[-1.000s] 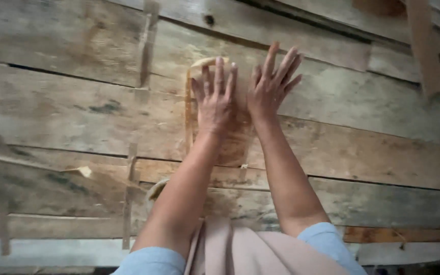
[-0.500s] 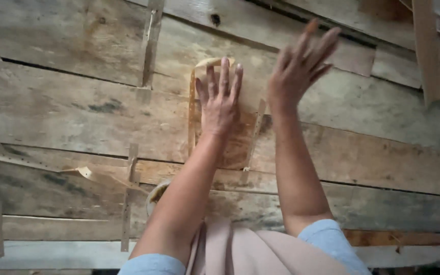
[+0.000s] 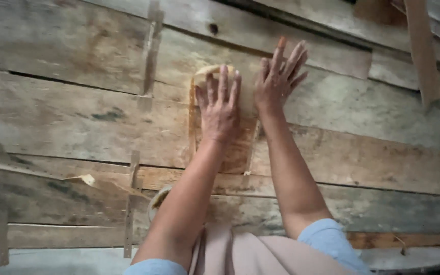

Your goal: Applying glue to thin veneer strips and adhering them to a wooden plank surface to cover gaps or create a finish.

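Hands lay spread on a pale tan sheet [image 3: 220,153] pressed flat against a weathered plank wall [image 3: 77,112]. The left hand [image 3: 220,109] rested palm-down on the sheet's upper part, fingers straight and slightly fanned, gripping nothing. The right hand [image 3: 277,81] lay just beside it at the sheet's upper right edge, fingers splayed, also holding nothing. Thin wooden strips [image 3: 151,51] crossed the planks. Light blue sleeves [image 3: 327,239] showed at the bottom.

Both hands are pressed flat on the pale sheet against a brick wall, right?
Not brick: the head view shows a wall of weathered wooden planks. The left hand and the right hand do lie flat, fingers spread, on the pale sheet.
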